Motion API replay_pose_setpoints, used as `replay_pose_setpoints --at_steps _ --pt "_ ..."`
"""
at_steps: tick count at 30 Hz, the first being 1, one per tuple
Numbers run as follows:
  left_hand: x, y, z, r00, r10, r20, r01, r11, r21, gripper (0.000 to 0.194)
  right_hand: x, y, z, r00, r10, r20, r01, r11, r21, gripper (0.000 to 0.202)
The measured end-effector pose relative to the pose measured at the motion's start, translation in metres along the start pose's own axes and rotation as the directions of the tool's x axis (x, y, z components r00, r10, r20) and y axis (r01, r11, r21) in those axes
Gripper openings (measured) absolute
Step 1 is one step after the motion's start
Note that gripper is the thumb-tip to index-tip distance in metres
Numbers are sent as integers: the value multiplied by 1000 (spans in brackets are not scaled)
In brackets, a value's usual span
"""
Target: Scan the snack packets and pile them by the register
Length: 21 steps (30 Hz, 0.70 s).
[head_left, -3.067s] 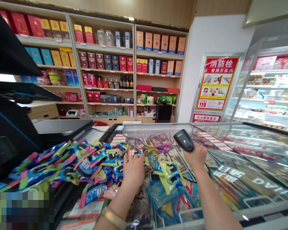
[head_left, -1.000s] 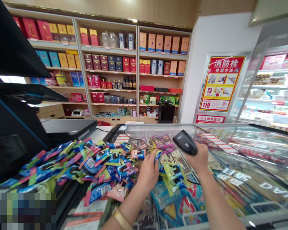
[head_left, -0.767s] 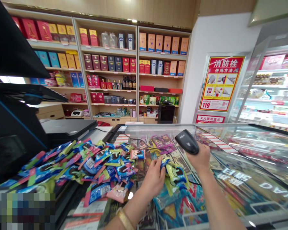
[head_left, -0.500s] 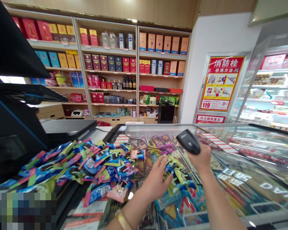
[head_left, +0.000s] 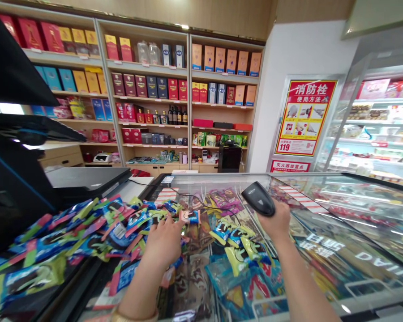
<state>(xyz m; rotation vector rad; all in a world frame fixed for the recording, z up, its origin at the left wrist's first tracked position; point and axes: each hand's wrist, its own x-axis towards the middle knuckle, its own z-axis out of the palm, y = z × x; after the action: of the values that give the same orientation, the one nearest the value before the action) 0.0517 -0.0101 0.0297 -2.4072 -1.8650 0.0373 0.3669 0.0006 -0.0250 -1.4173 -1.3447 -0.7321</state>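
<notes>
In my right hand (head_left: 277, 219) is a black barcode scanner (head_left: 258, 199), its head tilted up and to the left. My left hand (head_left: 164, 239) reaches over the right edge of a big heap of blue, green and pink snack packets (head_left: 116, 235), fingers apart and palm down. Whether its fingertips touch a packet I cannot make out. Between my hands, several green and blue packets (head_left: 237, 243) lie on the glass top of a freezer (head_left: 218, 180). One pink and blue packet (head_left: 190, 217) sits just right of my left fingertips.
A black cash register screen (head_left: 16, 58) and a flat dark scale (head_left: 87, 179) stand at the left. The scanner's cable (head_left: 201, 197) runs across the freezer top. Shelves with boxed bottles (head_left: 149, 87) line the back wall; a lit display fridge (head_left: 386, 120) stands at the right.
My left hand has moved left, away from the small group of packets between my hands and over to the heap. My right hand still holds the barcode scanner; the view has shifted slightly.
</notes>
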Motion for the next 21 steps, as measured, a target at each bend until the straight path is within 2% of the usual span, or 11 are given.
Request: replay_pose_setpoints --at_steps 3,6,8,10,12,13,15,17,18,19,21 --pt "2 3 4 1000 -14 -7 14 1000 -25 54 -1 0 1 1000 -12 4 12 1000 4 17" --pt "6 3 7 999 -24 -38 18 992 -127 53 -1 -2 1 1000 -21 10 21 1000 6 16" --pt "10 3 8 996 -37 -81 14 963 -268 49 -1 -3 0 1000 -20 13 20 1000 7 15" --pt "14 4 8 989 -60 -137 -16 869 -495 45 -1 -4 -1 1000 -12 13 12 1000 5 14" --pt "18 6 6 980 -92 -175 -74 650 -756 38 0 -5 -2 1000 -3 14 3 1000 6 13" --pt "20 7 5 980 -109 -169 -96 487 -868 34 0 -5 -2 1000 -1 17 1 1000 10 13" --pt "23 11 6 986 -133 -101 -88 101 -991 24 0 -8 -3 1000 0 18 0 1000 22 13" --pt "25 14 7 989 -146 27 -13 -267 -964 22 0 -12 -3 1000 -13 16 13 999 45 14" --pt "27 15 8 986 -143 87 24 -394 -919 22 0 -15 -4 999 -32 17 31 998 59 16" --pt "28 16 9 981 -140 138 54 -483 -874 20 1 -18 -5 998 -59 23 57 996 75 18" --pt "30 18 9 971 -125 204 91 -595 -799 16 2 -25 -7 990 -132 50 126 986 111 18"
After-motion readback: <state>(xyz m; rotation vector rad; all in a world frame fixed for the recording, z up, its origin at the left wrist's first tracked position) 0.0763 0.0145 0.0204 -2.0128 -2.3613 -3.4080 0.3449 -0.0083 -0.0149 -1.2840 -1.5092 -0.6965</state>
